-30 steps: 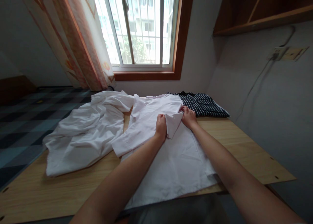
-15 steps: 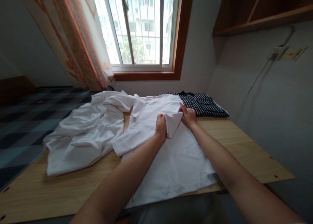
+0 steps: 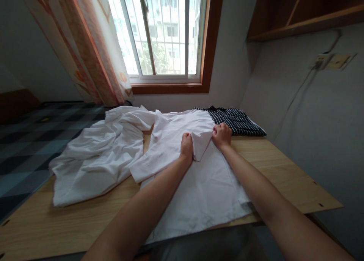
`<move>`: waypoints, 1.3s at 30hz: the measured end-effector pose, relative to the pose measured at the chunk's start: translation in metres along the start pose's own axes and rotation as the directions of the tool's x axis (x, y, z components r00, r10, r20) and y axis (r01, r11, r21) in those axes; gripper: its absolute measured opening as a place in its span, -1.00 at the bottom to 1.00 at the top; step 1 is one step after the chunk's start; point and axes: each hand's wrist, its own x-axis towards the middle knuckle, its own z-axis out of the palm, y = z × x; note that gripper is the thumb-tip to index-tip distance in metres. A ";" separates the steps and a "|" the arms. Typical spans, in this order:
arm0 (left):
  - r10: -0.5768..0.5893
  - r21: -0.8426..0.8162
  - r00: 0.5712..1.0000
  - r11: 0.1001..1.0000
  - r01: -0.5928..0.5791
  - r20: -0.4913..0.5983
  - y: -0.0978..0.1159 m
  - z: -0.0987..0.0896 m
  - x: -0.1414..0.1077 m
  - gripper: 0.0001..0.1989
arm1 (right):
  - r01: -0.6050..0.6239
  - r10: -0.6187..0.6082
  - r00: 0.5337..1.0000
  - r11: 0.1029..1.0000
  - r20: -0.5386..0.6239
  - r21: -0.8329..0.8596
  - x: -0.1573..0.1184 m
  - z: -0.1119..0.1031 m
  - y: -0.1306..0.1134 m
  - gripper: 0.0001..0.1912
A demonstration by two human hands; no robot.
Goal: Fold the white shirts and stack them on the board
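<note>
A white shirt [image 3: 199, 192] lies spread on the wooden board, its lower edge reaching the board's front. My left hand [image 3: 187, 145] is closed on a folded sleeve of this shirt, near its middle. At the shirt's right edge my right hand [image 3: 222, 135] has its fingers curled on the fabric, close to the sleeve's upper corner. A crumpled white cloth [image 3: 99, 154] lies to the left. Behind my right hand is a folded black-and-white striped garment [image 3: 237, 121].
The wooden board [image 3: 284, 177] extends to the right and left of the shirt. A checked bed cover [image 3: 25, 139] is at the left. Behind are a curtain [image 3: 93, 44] and a window [image 3: 167, 37]; a shelf [image 3: 307, 22] hangs at the upper right.
My right hand has shifted slightly right, and its extended index finger has curled in. My left hand stays closed on the sleeve in nearly the same place.
</note>
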 end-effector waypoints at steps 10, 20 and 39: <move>0.006 0.027 1.000 1.000 -0.006 -0.011 0.005 0.001 -0.004 -0.90 | -0.055 0.056 0.997 0.998 0.052 -0.010 0.001 0.003 0.001 -0.70; 0.160 0.130 0.985 0.977 -0.168 0.071 0.007 -0.001 -0.003 -0.82 | -0.029 0.028 0.998 0.999 0.059 0.021 0.001 0.008 0.003 -0.69; 0.181 0.269 0.247 -0.110 -0.957 0.952 0.039 0.007 -0.056 -0.61 | -0.057 0.050 0.994 0.996 0.101 0.067 0.005 0.004 0.009 -0.66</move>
